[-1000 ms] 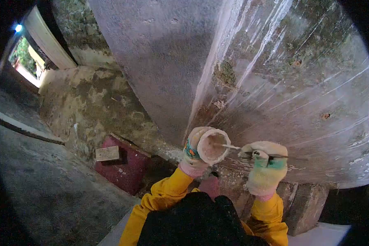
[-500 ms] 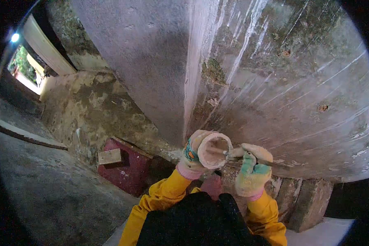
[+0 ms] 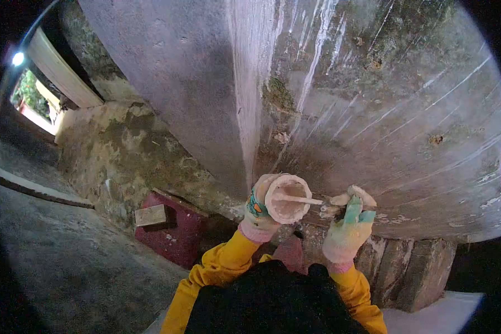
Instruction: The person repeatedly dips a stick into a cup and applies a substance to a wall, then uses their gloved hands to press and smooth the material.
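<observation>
**Cup and stick held up against a streaked wall**

Wall [image 3: 384, 111] across the far and right of the scene: grey, scratched, run with white streaks, with a sharp corner down its middle and a green mossy patch [image 3: 278, 94] just right of that corner. Ground [image 3: 50, 261] on the near left, bare and grey, meeting a blotched lower wall [image 3: 133, 150]. Doorway [image 3: 33, 94] at the far left, bright with daylight. Stone blocks [image 3: 401, 267] under the wall's bottom edge at the near right. Red block [image 3: 175, 236] on the ground left of the hands, with a small piece of wood [image 3: 150, 215] lying on top. Yellow sleeves [image 3: 217, 267] at the near edge.

Left hand [image 3: 259, 214], gloved, wrapped firmly round a cup [image 3: 286, 210]. Cup pale inside, mouth tipped toward the camera, close to the foot of the wall just right of the corner. Right hand [image 3: 348, 234], in a green and white glove, fingers pinched tight on a thin stick [image 3: 298, 199]. Stick level, left end inside the cup's mouth, right end lost among the glove fingers. Hands just beside each other, not touching, joined by the stick alone.
</observation>
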`<state>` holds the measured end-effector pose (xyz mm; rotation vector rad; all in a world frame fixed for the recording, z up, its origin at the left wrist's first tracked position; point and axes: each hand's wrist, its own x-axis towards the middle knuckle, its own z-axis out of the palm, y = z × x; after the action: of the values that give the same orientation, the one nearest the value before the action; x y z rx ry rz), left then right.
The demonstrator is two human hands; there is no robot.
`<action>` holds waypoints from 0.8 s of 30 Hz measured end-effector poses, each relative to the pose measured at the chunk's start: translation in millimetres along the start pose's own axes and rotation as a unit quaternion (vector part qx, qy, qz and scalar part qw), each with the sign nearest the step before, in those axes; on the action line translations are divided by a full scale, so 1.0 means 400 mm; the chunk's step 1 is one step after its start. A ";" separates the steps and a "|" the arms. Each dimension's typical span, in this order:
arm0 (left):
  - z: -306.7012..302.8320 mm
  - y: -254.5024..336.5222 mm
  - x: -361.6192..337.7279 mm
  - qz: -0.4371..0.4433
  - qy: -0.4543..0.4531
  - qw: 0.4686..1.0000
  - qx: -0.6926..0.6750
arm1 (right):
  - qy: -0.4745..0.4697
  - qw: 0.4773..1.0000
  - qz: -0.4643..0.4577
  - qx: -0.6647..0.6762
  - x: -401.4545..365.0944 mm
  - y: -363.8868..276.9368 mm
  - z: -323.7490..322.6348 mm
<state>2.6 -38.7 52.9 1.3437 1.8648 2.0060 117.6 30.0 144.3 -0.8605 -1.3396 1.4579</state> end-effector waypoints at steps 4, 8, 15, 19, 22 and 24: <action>0.013 -0.002 -0.001 -0.177 0.000 0.952 -0.248 | 0.012 0.999 -0.018 0.044 0.007 0.009 -0.006; 0.015 -0.041 0.018 -0.226 0.013 0.964 -0.141 | 0.037 0.996 -0.062 0.056 0.041 0.005 0.017; 0.035 -0.059 0.002 -0.121 0.072 0.990 -0.011 | 0.050 0.994 -0.079 0.053 0.113 -0.017 0.107; 0.033 -0.066 0.002 -0.137 0.084 0.987 -0.008 | 0.028 0.996 -0.074 0.043 0.137 -0.019 0.138; 0.036 -0.068 0.006 -0.128 0.071 0.989 0.027 | 0.016 0.995 -0.077 0.063 0.147 -0.021 0.147; 0.040 -0.069 0.006 -0.172 0.095 0.976 -0.092 | 0.020 0.995 -0.084 0.058 0.147 -0.027 0.155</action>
<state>-2.0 -18.1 29.0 0.7455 1.7791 2.1142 43.5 65.3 170.3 -0.6805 -1.2537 1.3661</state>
